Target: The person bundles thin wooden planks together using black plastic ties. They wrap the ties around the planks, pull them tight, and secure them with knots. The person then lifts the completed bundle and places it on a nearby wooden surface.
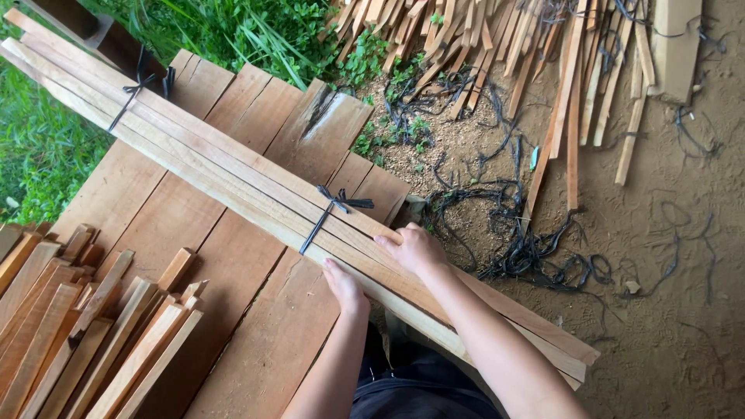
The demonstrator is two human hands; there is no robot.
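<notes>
A long bundle of pale wooden slats lies diagonally across a plank table, tied with black straps at two places. My left hand presses on the near edge of the bundle just right of the middle strap. On the far edge, my right hand rests with fingers curled over the slats. Both hands touch the bundle, and neither lifts it.
A pile of shorter reddish wooden sticks lies at the table's left. Loose slats and tangled black straps are scattered on the sandy ground to the right. Grass borders the left.
</notes>
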